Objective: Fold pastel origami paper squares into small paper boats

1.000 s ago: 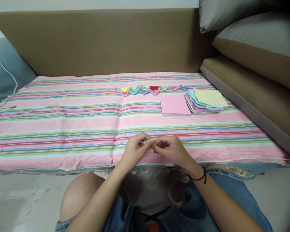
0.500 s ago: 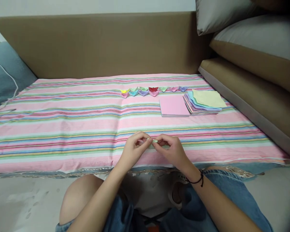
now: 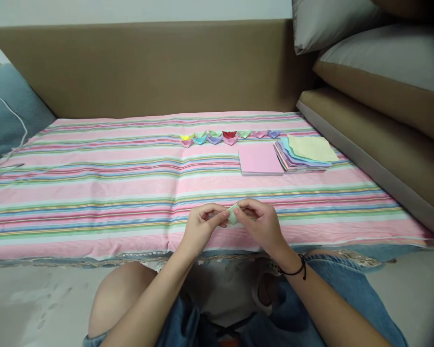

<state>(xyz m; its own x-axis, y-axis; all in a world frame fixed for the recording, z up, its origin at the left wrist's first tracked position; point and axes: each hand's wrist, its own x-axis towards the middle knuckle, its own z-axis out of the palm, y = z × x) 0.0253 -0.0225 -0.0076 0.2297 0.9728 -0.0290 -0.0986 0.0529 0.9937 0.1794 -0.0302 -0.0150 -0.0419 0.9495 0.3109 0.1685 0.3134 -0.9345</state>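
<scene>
My left hand (image 3: 202, 226) and my right hand (image 3: 262, 224) meet over the near edge of a pink striped cloth (image 3: 112, 193). Between their fingertips they pinch a small folded piece of pale green paper (image 3: 233, 215); its shape is partly hidden by the fingers. A black band circles my right wrist. Farther back on the cloth lie two short rows of small folded paper boats (image 3: 229, 137) in several colours.
A pink paper stack (image 3: 260, 159) and a fanned pastel paper stack (image 3: 307, 152) lie at the right of the cloth. A brown sofa back (image 3: 148, 67) rises behind, cushions (image 3: 379, 96) at the right, a grey-blue cushion (image 3: 10, 111) with a white cable at the left.
The green paper has turned in my fingers and now shows a wider face. Both hands stayed in about the same place over the cloth's front edge.
</scene>
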